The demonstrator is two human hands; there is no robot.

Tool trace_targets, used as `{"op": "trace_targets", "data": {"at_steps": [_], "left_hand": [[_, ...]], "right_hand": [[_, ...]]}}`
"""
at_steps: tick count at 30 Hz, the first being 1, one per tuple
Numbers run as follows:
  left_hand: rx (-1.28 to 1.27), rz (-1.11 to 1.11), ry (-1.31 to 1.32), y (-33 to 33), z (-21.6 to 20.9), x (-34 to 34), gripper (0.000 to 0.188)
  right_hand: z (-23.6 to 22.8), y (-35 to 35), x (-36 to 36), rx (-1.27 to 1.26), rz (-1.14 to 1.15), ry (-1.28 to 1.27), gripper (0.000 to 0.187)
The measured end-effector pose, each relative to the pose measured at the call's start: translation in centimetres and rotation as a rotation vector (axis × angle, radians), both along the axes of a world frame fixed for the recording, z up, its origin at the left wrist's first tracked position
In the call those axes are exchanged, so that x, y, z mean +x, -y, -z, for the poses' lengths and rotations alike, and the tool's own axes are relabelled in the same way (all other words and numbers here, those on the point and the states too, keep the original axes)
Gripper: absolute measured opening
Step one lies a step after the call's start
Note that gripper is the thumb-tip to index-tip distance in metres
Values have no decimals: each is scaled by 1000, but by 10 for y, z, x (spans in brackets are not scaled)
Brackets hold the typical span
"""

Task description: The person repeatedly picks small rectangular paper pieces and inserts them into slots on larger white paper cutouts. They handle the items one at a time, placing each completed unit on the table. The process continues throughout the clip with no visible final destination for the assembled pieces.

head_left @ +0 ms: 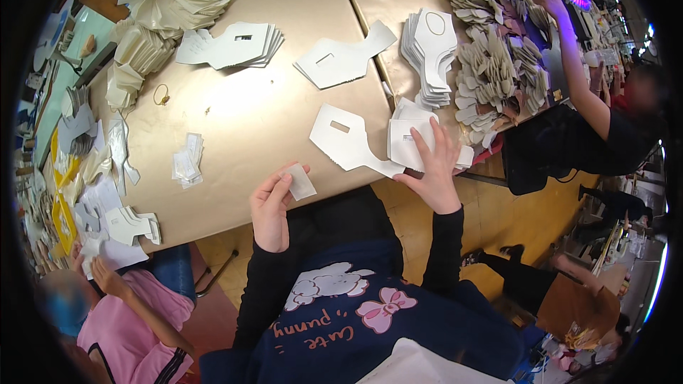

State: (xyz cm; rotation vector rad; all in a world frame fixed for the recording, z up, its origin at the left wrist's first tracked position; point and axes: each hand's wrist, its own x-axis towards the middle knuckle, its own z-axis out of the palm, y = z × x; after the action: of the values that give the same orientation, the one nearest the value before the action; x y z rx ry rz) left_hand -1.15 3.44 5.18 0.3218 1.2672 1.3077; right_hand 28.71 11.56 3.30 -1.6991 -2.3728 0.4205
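Observation:
Between the thumb and fingers of my left hand (pixel 270 205) is a small white square piece (pixel 302 183), held just over the table's near edge. My right hand (pixel 436 171) is spread, its fingertips resting on a pile of white cut pieces (pixel 403 144) at the table edge. Beside that pile lies a single white piece with a rectangular slot (pixel 329 144), its narrow tail reaching toward my right thumb. Farther back are another slotted white piece (pixel 334 62) and a tall stack of similar pieces (pixel 430 46).
A fanned stack of white pieces (pixel 238 46) and cream material bundles (pixel 178 0) lie at the back left. Small pale slips (pixel 188 161) rest left of my left hand. A person in pink (pixel 135 327) works at left; another person's arm (pixel 580 64) reaches over heaped pieces at right.

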Motion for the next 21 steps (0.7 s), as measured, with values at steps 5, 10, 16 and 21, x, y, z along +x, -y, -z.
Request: {"op": "trace_targets", "data": {"at_steps": [5, 10, 16, 21], "left_hand": [[39, -23, -17, 1, -9, 7, 34], [215, -114, -388, 3, -17, 19, 29], [379, -91, -801, 4, -23, 27, 24], [532, 49, -865, 12, -31, 15, 31]], "right_hand": [[2, -17, -13, 167, 75, 2, 86], [-33, -9, -46, 87, 58, -390, 49], [-56, 26, -126, -549, -110, -1176, 11], [-62, 30, -151, -642, 4, -1371, 6]]}}
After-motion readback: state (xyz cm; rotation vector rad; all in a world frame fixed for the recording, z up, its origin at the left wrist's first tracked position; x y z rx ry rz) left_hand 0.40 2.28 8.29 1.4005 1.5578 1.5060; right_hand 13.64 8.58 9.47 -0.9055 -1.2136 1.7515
